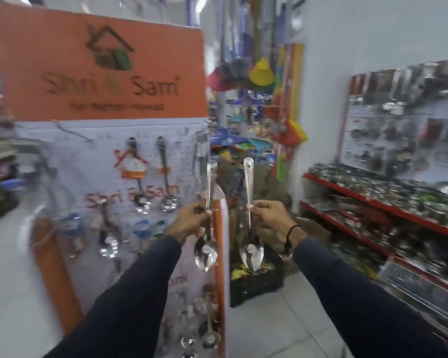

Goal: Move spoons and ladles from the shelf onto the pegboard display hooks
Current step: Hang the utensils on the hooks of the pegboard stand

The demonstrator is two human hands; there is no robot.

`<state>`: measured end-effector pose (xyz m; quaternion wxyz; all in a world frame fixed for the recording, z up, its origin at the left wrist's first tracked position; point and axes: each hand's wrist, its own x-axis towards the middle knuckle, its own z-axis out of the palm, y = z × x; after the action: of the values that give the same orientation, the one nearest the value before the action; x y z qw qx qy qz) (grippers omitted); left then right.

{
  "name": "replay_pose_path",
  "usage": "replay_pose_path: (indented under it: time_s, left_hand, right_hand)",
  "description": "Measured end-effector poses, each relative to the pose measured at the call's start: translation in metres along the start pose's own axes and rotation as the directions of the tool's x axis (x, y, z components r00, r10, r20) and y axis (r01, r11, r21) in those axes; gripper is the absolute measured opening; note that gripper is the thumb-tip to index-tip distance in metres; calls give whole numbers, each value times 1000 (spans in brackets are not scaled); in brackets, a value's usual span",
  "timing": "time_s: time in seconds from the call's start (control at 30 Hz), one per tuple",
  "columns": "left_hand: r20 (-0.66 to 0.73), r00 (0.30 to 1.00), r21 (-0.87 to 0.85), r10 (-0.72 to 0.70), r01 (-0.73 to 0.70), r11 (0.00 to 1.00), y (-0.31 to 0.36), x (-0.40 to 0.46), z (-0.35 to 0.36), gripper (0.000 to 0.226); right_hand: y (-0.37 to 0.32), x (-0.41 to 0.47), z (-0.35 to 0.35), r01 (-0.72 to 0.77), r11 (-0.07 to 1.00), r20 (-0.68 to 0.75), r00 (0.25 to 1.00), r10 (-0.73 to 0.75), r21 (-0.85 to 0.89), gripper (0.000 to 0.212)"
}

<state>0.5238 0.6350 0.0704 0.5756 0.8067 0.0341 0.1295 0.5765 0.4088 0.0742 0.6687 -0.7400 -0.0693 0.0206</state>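
Note:
My left hand [189, 220] grips a steel spoon [206, 250] by its handle, bowl down, just in front of the right edge of the white pegboard [88, 161]. To its right, my right hand [268, 215] pinches a second steel spoon [251, 251] the same way, bowl hanging down, over the aisle. Both handles point up, each with a hole at the tip. Ladles [168, 201] and spoons hang on the pegboard's hooks to the left of my hands, and more hang lower down [210, 337].
An orange sign [62, 68] tops the pegboard stand. Red shelves [388, 208] full of steel ware run along the right. A dark crate [256, 285] stands on the tiled floor behind the stand. Colourful goods fill the far aisle.

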Motion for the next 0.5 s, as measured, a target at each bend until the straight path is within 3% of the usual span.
replay_pose_path:
  time_s: [0.07, 0.17, 0.27, 0.37, 0.5]
  left_hand:
    - [-65, 998, 11, 6, -5, 1000, 1, -9, -35, 16]
    - [-170, 985, 7, 11, -10, 1000, 8, -18, -89, 4]
    - [-322, 946, 30, 32, -24, 999, 12, -17, -136, 17]
    - [-373, 927, 36, 47, -36, 999, 15, -10, -163, 20]
    - [-377, 926, -7, -2, 0, 1000, 11, 6, -186, 14]
  right_hand:
    - [-11, 7, 33, 17, 999, 74, 997, -20, 39, 20]
    - [-34, 14, 82, 78, 997, 173, 982, -76, -7, 12]
    - [-58, 20, 122, 138, 990, 212, 969, -129, -28, 8]
    - [-76, 23, 146, 183, 983, 218, 959, -181, 9, 5]
    - [-93, 31, 171, 251, 967, 222, 946, -237, -37, 17]
